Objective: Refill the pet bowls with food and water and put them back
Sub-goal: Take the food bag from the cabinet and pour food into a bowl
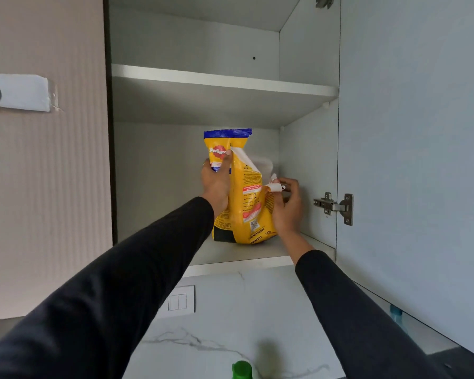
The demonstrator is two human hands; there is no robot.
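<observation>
A yellow bag of dog food (251,198) with a blue top stands upright on the bottom shelf (230,255) of an open wall cupboard. My left hand (216,181) grips the bag's upper left part, thumb across the front near the logo. My right hand (286,206) is at the bag's right side and pinches a torn white flap of it. Both arms in black sleeves reach up to the cupboard. No pet bowls are in view.
The cupboard door (411,160) stands open on the right, its metal hinge (335,206) close to my right hand. An upper shelf (225,80) sits above the bag. A closed door with a "9" label (17,93) is left. Below are a marble wall, a switch plate (179,300) and a green cap (241,369).
</observation>
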